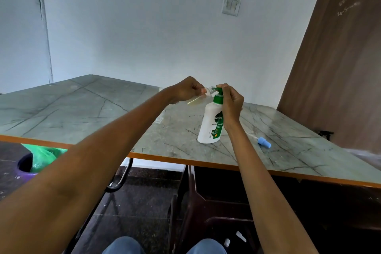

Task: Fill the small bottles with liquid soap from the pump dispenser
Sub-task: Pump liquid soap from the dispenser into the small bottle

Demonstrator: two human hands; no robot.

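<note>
A: Largest item?
B: Marble-pattern table (pixel 86 113), orange-edged; white Dettol pump dispenser (pixel 210 123) upright at its near right.
A: Hands?
B: Right hand (pixel 232 103) curled over the green pump head (pixel 218 94); left hand (pixel 188 89) pinching a small clear bottle (pixel 203 94), tilted, mouth at the nozzle.
A: Smallest?
B: Blue spray cap (pixel 263 142), lying right of the dispenser.

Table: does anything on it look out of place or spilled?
A blue spray cap with its tube lies loose on the table, right of the soap dispenser, not on a bottle. No spill is visible.
</note>
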